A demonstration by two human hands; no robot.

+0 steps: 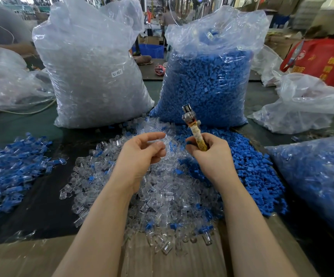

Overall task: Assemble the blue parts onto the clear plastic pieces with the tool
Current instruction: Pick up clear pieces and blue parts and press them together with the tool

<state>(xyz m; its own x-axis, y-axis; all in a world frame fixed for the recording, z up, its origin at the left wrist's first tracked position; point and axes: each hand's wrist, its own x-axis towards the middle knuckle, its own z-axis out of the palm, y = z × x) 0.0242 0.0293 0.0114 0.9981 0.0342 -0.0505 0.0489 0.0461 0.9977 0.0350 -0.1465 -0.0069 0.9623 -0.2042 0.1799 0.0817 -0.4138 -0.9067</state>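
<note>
Left hand: hovered above the clear pile, fingers loosely curled and apart, thumb and forefinger near each other; whether a clear piece sat between them could not be told
Right hand: wrapped around the tool's handle, fingers clamped on it, a small blue part pinched at the fingertips
Tool: stood upright out of the right fist, metal head on top, handle bound in yellowish wrap
Clear plastic pieces: heaped in the middle of the tabletop, under and between both forearms, spilling toward the near edge
Blue parts: piled just right of the clear heap, touching it, a few strays mixed in
Assembled pieces: blue-and-clear, spread toward the left edge, apart from the clear heap
Clear bag: stood upright at the far side, left of centre, full of clear pieces, labelled SJ-017
Blue bag: upright just beside it on the right, full of blue parts
Third bag: lay at the right edge, holding blue-and-clear pieces
Tabletop: dark surface, cardboard along the near edge
</note>
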